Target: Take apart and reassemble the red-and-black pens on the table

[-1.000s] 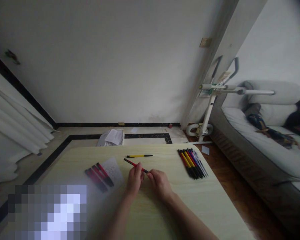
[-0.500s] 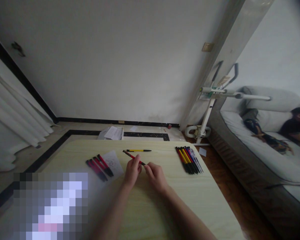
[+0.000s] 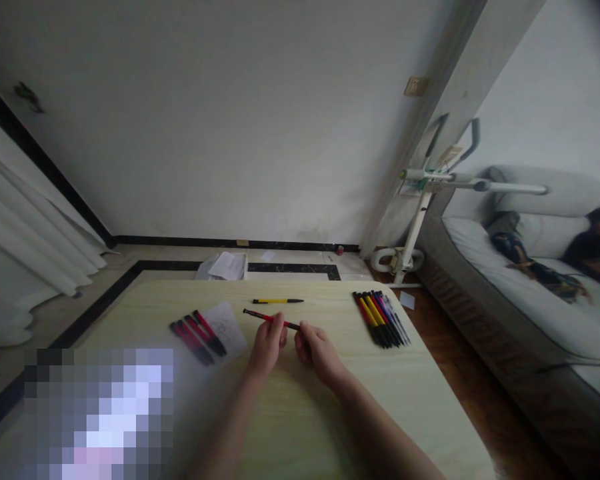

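Note:
My left hand is closed around the middle of a red and black pen, which is held above the table. With its fingers pinched, my right hand grips the pen's black end on the right. Just beyond my hands lies a yellow and black pen, flat and sideways. Several red and black pens rest to the left, partly over a sheet of paper with a drawing. On the right sits a row of several pens in red, yellow, black, blue and clear.
A pixelated bright patch covers the table's lower left. Beyond the far edge, a container with papers stands on the floor. White exercise equipment and a grey sofa with a person are at the right.
The held pen has turned closer to level. My right hand has shifted slightly right, widening the gap between my hands.

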The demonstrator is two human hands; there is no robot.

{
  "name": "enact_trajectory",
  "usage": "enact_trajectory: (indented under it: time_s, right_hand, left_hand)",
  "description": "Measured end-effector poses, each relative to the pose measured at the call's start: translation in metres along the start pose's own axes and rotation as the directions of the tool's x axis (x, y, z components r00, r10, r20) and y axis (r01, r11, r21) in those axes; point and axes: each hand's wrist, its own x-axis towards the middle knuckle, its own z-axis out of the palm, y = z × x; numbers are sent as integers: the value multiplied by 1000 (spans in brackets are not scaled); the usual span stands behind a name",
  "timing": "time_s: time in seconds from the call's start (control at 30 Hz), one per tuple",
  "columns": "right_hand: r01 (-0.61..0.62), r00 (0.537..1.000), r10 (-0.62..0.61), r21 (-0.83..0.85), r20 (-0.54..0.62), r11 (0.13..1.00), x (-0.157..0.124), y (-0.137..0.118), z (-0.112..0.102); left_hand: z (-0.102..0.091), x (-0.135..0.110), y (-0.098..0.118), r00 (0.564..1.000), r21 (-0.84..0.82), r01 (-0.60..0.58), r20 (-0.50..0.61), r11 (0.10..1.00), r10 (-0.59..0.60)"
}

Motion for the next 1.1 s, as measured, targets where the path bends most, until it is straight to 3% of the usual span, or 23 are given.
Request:
enact_trajectory:
  time_s: [0.17,0.27,0.47,0.6,0.87,1.1]
  right_hand:
    - [-175,962,139,138,234,975,-4,-6,-4]
    - [-213,939,165,134,301,968,-7,-7,-2]
    - [-367,851,295,91,434,926,-9,-5,-1]
    - [-425,786,267,174,558,888,-10,-6,-5]
    - [-553,733,285,297,618,779,-9,-9,-9]
    - [-606,686,286,308,669,733,-7,-6,-11]
  left_hand:
    - [1,0,-3,980,-37,10,-198,999,-17]
    - [0,1,-5,959,-41,4,-282,999,-15]
    - [-1,0,-5,979,67,-19,-202,998,32]
    - [-3,-1,-2,991,119,-11,-132,993,26]
    - [-7,1,-4,980,0,32,-195,999,-31]
    - [-8,-1,2,995,83,79,-67,993,-74]
